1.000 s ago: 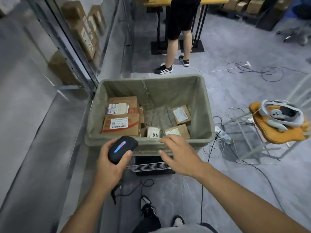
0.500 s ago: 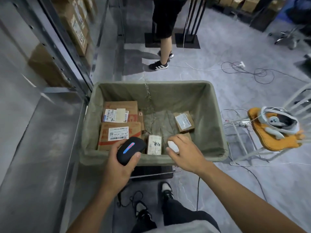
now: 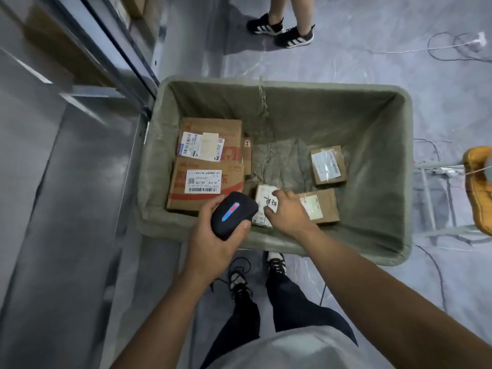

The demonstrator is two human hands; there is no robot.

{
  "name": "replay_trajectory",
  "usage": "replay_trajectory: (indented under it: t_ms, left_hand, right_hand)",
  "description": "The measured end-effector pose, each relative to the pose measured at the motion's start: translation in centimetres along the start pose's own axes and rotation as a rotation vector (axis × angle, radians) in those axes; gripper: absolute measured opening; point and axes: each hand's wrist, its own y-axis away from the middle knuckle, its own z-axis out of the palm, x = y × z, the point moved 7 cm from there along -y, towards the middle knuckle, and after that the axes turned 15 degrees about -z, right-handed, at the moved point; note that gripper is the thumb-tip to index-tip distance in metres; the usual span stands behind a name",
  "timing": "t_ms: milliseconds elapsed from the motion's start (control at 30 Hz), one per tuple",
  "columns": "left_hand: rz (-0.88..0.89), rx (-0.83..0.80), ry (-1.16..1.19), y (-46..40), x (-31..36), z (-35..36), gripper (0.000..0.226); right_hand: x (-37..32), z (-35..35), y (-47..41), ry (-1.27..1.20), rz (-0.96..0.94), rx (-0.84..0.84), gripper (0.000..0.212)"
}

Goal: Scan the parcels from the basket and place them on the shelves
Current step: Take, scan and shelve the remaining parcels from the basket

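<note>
Now the right hand [image 3: 288, 213] has been lowered from the rim into the basket [image 3: 378, 235], its fingers curling onto the small white parcel [image 3: 263, 199] on the floor of it. The scanner [image 3: 233, 214] is gripped by the left hand [image 3: 213, 243]; a lift for scanning seems imminent.

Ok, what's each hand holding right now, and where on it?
The left hand grips the black scanner around its body. The right hand reaches onto the small white parcel in the basket; a closed grasp can't be confirmed.
</note>
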Motion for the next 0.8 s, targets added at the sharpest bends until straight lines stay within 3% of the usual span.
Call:
replay_trajectory:
  t_ms: [367, 600, 800]
  left_hand:
    - [-0.084, 0.018, 0.008, -1.9, -0.7, 1.5, 0.058]
    - [-0.154, 0.043, -0.029, -3.9, -1.2, 2.5, 0.059]
    - [-0.182, 0.056, -0.074, -4.5, -1.8, 2.7, 0.059]
  right_hand:
    - [3.1, 6.2, -7.0, 0.111, 0.204, -0.138, 0.065]
    - [4.9, 9.0, -6.7, 0.044, 0.375, -0.140, 0.091]
    - [4.3, 10.5, -7.2, -0.078, 0.380, -0.161, 0.107]
